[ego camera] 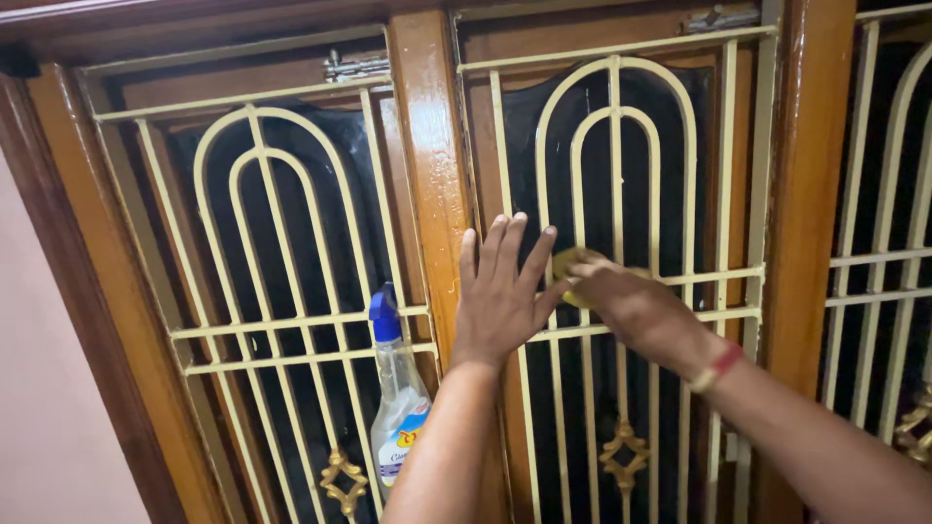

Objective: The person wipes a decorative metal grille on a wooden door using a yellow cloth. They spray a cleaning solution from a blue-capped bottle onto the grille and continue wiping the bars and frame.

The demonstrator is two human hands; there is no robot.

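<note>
My left hand (498, 291) lies flat, fingers spread, against the cream metal grille (621, 165) and the brown wooden frame post (427, 165) of a window. My right hand (631, 306) reaches in from the right and presses a small yellow cloth or sponge (568, 260) against the grille bars, just right of my left fingertips. A red band sits on my right wrist. Dark glass shows behind the bars.
A clear spray bottle (398, 398) with a blue nozzle hangs on the left grille panel (282, 243). Sliding bolts (354, 68) sit at the top of the panels. A third grille panel (883, 252) is at the right; a pale wall (49, 388) at the left.
</note>
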